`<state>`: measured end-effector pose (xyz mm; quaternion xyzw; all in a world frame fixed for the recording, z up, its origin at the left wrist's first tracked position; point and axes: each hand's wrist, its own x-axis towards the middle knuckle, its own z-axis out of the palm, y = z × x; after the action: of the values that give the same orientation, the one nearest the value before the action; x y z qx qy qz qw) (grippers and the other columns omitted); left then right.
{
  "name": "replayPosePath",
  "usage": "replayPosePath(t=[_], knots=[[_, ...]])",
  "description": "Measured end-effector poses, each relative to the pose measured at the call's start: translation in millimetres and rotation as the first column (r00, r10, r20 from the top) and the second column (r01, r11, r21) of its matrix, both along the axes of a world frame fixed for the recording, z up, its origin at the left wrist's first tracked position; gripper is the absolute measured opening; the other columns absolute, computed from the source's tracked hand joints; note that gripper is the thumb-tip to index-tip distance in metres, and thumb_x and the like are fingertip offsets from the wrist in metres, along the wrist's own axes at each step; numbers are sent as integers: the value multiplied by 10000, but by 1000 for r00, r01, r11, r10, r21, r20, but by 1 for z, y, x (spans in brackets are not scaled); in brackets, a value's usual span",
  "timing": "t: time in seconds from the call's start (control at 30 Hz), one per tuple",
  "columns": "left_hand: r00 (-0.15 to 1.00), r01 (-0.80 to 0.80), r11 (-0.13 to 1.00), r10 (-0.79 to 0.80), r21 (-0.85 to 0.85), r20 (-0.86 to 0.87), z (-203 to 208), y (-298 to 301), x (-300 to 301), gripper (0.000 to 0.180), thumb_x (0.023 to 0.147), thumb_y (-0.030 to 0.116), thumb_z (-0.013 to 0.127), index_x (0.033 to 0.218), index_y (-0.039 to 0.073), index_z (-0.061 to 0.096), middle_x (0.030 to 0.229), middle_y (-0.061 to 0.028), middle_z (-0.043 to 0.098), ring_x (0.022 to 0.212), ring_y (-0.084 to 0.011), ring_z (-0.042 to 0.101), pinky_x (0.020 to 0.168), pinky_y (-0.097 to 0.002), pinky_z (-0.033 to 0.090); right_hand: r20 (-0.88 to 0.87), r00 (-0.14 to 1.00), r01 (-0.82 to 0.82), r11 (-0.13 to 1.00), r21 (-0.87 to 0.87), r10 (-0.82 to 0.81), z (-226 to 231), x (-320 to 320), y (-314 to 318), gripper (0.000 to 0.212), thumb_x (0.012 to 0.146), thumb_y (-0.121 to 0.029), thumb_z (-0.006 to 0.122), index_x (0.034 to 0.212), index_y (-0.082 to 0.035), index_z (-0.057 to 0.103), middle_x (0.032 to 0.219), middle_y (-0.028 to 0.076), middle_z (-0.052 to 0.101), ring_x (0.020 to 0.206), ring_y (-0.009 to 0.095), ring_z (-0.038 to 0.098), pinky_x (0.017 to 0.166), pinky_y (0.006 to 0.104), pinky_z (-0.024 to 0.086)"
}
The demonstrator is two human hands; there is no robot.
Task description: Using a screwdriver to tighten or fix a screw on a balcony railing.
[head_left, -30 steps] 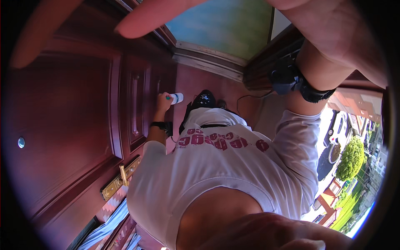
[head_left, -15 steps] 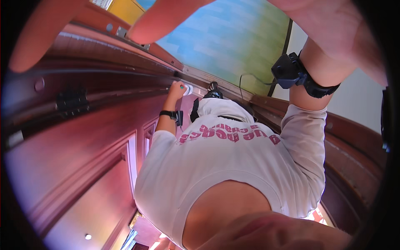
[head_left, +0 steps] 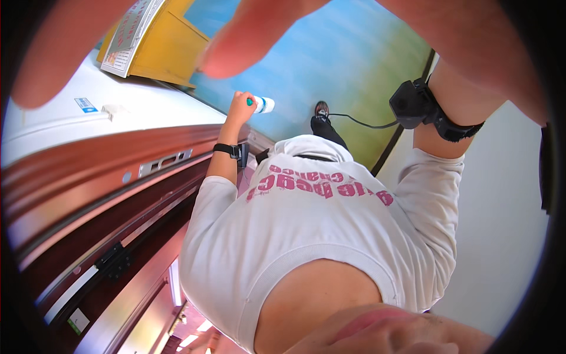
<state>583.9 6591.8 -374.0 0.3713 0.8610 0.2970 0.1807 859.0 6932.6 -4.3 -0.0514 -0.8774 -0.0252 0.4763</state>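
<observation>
My left hand point(head_left: 240, 110) is out ahead at centre-left, fingers wrapped round a small white bottle point(head_left: 265, 105) with a blue band. A small green spot shows by those fingers; I cannot tell whether it is part of the bottle. A black strap with a small box point(head_left: 240, 152) circles that wrist. My right hand point(head_left: 471, 41) is raised very close to the view, large and blurred along the top edge. Its fingers are spread apart, and nothing shows between them. Round the right wrist sits a black strapped device point(head_left: 411, 105), with a thin black cable hanging from it.
A reddish-brown door frame point(head_left: 106, 159) with a metal strike plate point(head_left: 165, 163) runs along my left. Beyond it stand a white cabinet-like surface point(head_left: 53, 121) and a yellow box point(head_left: 168, 50). A blue-green floor point(head_left: 354, 65) lies ahead; a pale wall point(head_left: 495, 194) rises on the right.
I have moved forward past the door frame, which now lies farther back. The white surface, yellow box and more floor have come into view. The bottle shows more fully; my right hand stays raised.
</observation>
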Motion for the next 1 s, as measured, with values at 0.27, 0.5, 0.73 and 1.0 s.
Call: replayPosePath(t=[0.27, 0.5, 0.73, 1.0], knots=[[945, -313, 950, 312, 4, -96, 32, 101, -87, 258, 731, 37, 733, 951, 72, 603, 1058, -188, 497, 987, -391, 540, 880, -424, 469, 11, 962, -274, 959, 69, 274, 2, -203, 188, 246, 882, -225, 652, 1020, -21, 668, 882, 93, 692, 765, 260, 657, 657, 333, 513], [863, -493, 867, 498, 71, -80, 18, 205, -188, 293, 727, -21, 702, 984, 56, 582, 1080, -198, 501, 998, -398, 540, 872, -440, 468, 123, 852, -524, 836, 163, 509, -7, -411, 269, 254, 888, -231, 645, 1025, -18, 666, 888, 95, 693, 773, 260, 658, 663, 333, 514], [935, -352, 935, 349, -37, -53, -17, 348, -351, 262, 742, 0, 701, 971, 79, 600, 1070, -165, 496, 962, -372, 564, 817, -434, 493, 208, 860, -505, 834, 222, 466, 6, -550, 402, 262, 894, -237, 638, 1029, -15, 664, 895, 98, 694, 781, 260, 659, 669, 333, 516], [986, -133, 990, 137, 47, -90, 3, 584, -535, 271, 753, -18, 695, 988, 74, 598, 1083, -136, 490, 984, -367, 570, 820, -435, 505, 116, 991, -97, 971, 220, 72, 20, -598, 617, 271, 900, -244, 630, 1035, -11, 662, 902, 101, 695, 790, 260, 661, 677, 333, 518]])
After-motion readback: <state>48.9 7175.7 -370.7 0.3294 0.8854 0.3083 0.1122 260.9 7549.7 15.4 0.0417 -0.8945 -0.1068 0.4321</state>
